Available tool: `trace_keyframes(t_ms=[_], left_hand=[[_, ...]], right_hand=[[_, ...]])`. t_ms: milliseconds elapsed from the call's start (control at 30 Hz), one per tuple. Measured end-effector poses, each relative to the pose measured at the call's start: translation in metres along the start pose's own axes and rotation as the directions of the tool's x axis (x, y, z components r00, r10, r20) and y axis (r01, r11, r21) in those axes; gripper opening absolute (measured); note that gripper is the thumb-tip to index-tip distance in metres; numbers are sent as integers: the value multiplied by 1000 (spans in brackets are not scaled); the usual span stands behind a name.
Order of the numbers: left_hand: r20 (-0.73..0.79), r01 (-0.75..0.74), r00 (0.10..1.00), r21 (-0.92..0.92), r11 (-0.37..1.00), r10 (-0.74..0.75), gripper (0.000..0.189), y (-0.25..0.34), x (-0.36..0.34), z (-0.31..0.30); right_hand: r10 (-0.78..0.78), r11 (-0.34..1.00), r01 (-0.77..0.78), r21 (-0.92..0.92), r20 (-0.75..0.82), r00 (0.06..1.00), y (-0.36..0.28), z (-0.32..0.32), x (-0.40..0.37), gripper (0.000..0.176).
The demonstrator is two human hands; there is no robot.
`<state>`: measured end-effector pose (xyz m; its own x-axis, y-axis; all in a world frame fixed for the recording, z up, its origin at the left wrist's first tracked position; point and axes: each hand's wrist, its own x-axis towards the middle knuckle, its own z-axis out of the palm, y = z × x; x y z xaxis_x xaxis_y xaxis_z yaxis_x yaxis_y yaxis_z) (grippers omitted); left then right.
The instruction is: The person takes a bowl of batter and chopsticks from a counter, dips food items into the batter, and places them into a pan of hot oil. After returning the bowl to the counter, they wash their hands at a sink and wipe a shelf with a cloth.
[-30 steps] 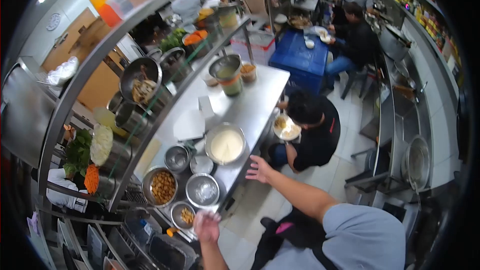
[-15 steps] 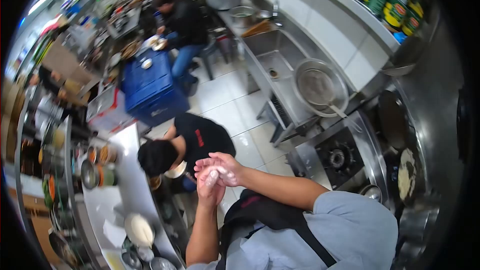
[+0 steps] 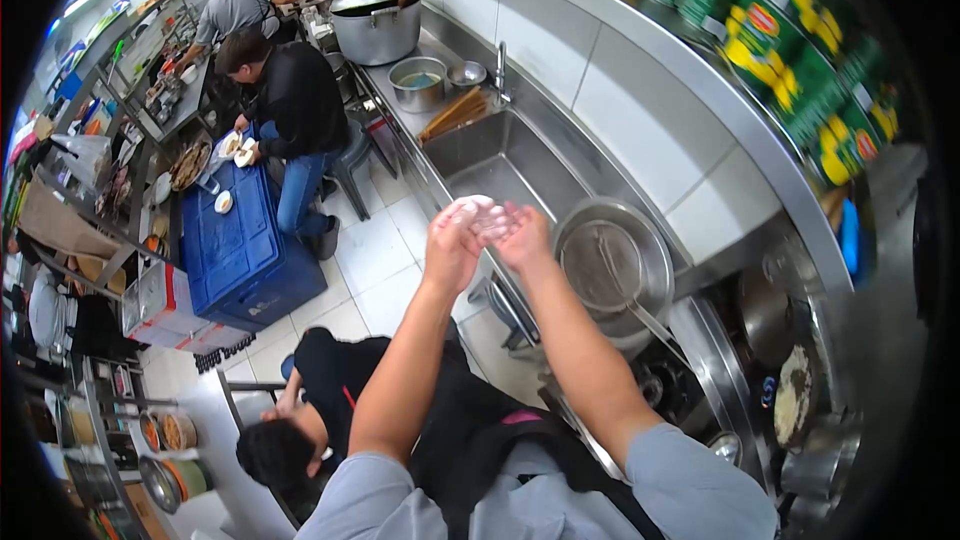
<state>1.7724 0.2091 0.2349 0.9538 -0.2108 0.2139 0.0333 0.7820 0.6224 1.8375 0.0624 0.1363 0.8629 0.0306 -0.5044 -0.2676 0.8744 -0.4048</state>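
Observation:
My left hand point(image 3: 457, 243) and my right hand point(image 3: 522, 234) are raised together in front of me, near the edge of the steel sink point(image 3: 500, 165). Their fingertips meet or overlap, and whitish residue coats the fingers. The right palm faces up with its fingers extended; the left fingers reach across toward it. I cannot make out any separate object between them. Just right of my right hand, a large round strainer point(image 3: 598, 265) rests on a bowl beside the sink. Farther right, a pale flatbread point(image 3: 793, 395) lies in a dark pan.
A person in black point(image 3: 335, 380) bends low at my left. Another person point(image 3: 300, 90) sits by a blue bin point(image 3: 245, 260), holding pale food. A large pot point(image 3: 375, 35) stands beyond the sink. Green and yellow cans point(image 3: 765, 35) line the shelf at right.
My view has swung right toward the sink. My hands have gone from pressed and crossed together to extended forward, with the right palm turned up.

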Motion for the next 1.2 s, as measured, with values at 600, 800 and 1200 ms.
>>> trace_keyframes(t_ms=[600, 800, 1200], left_hand=[[-251, 442, 897, 471, 763, -364, 22, -140, 365, -231], [-317, 534, 768, -160, 830, -556, 12, -165, 419, -222], [-416, 558, 830, 616, 556, -373, 17, -215, 371, -263]], right_hand=[[-424, 159, 397, -904, 300, 854, -162, 84, 426, 33], [-199, 430, 86, -899, -1, 980, -128, 14, 395, 43], [167, 985, -163, 47, -93, 982, -36, -49, 444, 29]])
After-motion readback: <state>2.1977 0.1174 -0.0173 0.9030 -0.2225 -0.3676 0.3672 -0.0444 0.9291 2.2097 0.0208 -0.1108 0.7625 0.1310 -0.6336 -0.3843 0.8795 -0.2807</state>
